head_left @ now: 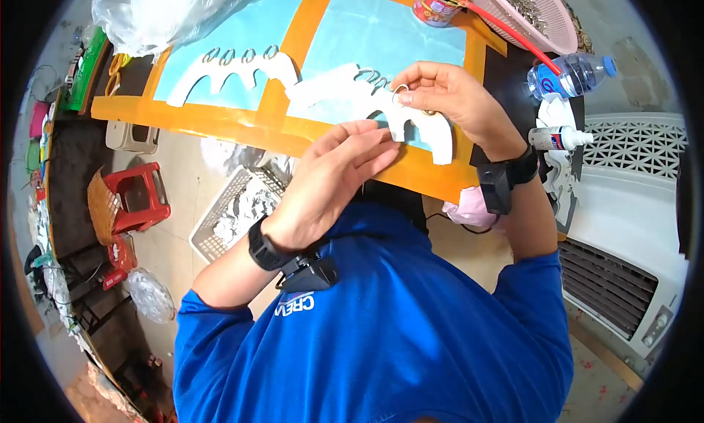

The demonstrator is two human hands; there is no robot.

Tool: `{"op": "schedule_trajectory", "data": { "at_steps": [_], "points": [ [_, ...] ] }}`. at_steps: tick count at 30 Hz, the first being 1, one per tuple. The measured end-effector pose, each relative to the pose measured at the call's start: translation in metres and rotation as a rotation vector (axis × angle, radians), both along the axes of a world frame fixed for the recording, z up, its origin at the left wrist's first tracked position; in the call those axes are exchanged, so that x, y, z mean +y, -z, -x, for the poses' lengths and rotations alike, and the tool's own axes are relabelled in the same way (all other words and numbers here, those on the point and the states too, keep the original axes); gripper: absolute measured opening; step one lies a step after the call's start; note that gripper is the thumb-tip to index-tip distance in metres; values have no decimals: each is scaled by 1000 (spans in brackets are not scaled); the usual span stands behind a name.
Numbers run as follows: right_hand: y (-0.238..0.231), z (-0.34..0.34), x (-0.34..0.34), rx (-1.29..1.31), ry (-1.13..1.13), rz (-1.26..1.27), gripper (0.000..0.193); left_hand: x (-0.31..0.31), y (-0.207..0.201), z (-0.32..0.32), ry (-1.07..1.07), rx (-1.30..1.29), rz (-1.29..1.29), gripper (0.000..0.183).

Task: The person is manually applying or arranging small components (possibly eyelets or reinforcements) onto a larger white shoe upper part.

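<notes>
A white scalloped strip (438,133) with curved cut-outs lies toward the right of the table, small metal rings along its upper edge. My left hand (330,170) is closed on one of its lower tabs, thumb and fingers together. Between the thumb and forefinger of my right hand (455,104) is a metal ring (400,93), held at the strip's upper edge. Whether that ring passes through the strip, I cannot tell. To the left, a second white scalloped strip (192,78) carries several rings along its top.
Blue sheets bordered with orange tape cover the table (242,122). A clear plastic bag (158,16) sits far left. At the right are a pink basket of metal pieces (561,38), a red-handled tool (513,38), a water bottle (572,74) and a white squeeze bottle (554,138). A white crate (209,236) stands below.
</notes>
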State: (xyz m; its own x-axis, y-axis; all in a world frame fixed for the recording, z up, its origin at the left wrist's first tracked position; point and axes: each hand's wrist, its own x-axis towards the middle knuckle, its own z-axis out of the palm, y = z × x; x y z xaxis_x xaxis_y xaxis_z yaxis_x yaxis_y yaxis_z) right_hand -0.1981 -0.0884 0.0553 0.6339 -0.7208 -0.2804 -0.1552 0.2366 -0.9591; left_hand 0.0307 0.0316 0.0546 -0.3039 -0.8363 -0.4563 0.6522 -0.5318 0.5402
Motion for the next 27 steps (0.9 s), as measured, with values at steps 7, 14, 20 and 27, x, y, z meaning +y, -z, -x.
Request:
{"op": "schedule_trajectory", "data": {
  "at_steps": [7,14,20,27],
  "points": [
    [-5,-1,8,-35,34,6,27,-10,19,21,-30,257,-128,21],
    [-5,-1,10,-61,35,-53,26,-8,32,44,-144,474,-173,15],
    [-13,-1,15,-32,32,22,27,-11,32,47,-137,383,-161,14],
    [-7,0,16,-74,45,26,28,-14,31,41,-75,378,-101,11]
  ]
}}
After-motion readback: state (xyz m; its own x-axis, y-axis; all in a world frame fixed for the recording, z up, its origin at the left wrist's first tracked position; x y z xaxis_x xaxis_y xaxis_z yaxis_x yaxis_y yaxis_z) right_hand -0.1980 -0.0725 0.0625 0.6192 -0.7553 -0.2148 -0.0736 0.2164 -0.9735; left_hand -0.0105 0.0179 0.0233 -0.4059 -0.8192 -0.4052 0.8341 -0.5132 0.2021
